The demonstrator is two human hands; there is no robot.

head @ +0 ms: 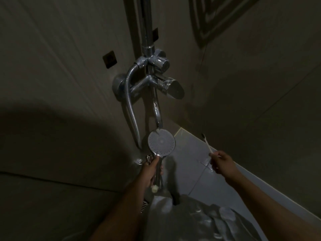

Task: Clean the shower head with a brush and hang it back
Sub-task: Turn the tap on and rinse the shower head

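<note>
The left hand (152, 171) grips the chrome handle of the round, chrome-rimmed shower head (161, 142), fingers curled around it, the pale nozzle face turned up toward the camera. To the right and well apart from it, the right hand (221, 161) pinches the lower end of a slim white-handled brush (207, 145), its dark bristles pointing up and away. Grey floor tiles (191, 153) lie beneath both. Beyond, a ribbed metal hose (130, 108) loops up to the chrome mixer tap (156, 80) on the dim tiled wall (60, 58).
</note>
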